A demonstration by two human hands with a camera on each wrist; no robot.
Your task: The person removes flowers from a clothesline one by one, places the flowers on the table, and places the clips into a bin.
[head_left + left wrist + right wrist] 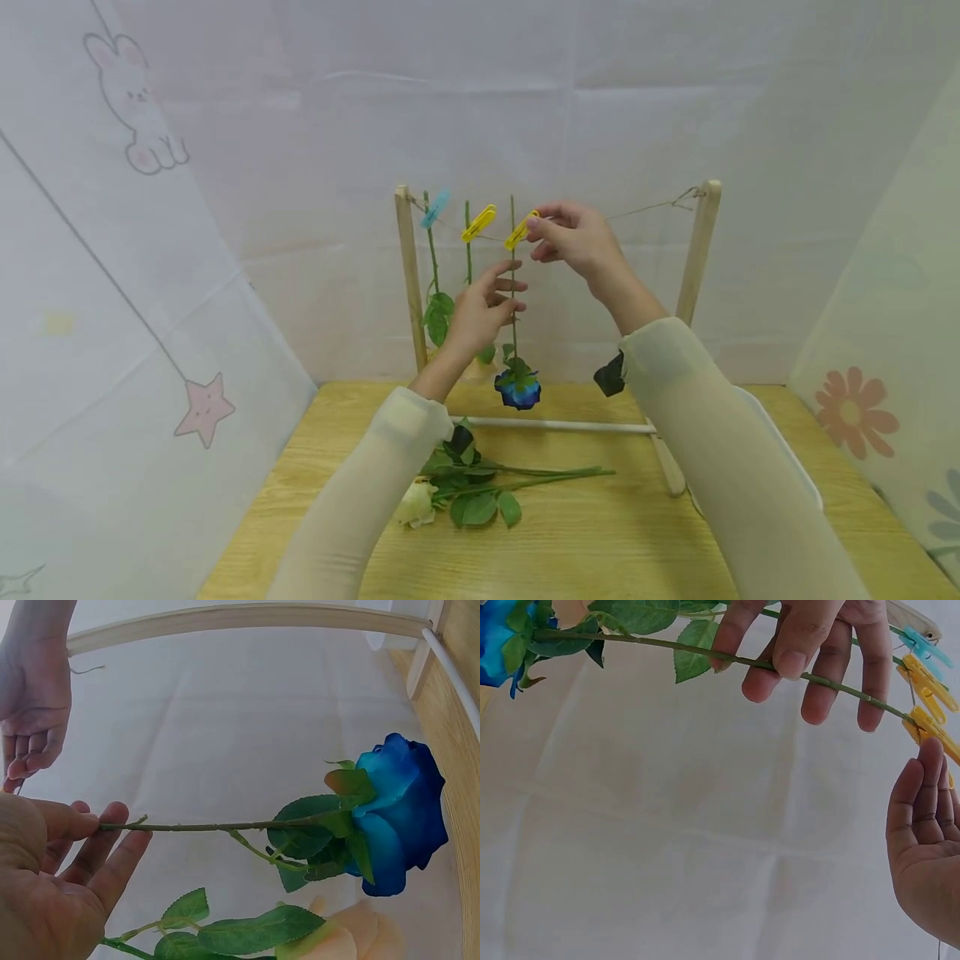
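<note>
A blue rose [519, 393] hangs head down from a string [637, 212] stretched across a wooden frame. My left hand [480, 313] pinches its stem [202, 826] between thumb and fingers, partway up. At the top of that stem sits a yellow clothespin [517, 234]; my right hand [573, 240] holds its outer end with thumb and fingertips. Further left on the string, another yellow clothespin [480, 222] and a light blue clothespin [435, 208] hold two more stems. A peach rose [345, 934] hangs behind my left hand, partly hidden in the head view.
The frame has two wooden posts [697, 250] and a white crossbar [555, 426] low down. In front of it on the wooden table [600, 542] lie cut stems with leaves and a white rose [416, 505]. A white tray [795, 467] is partly behind my right sleeve.
</note>
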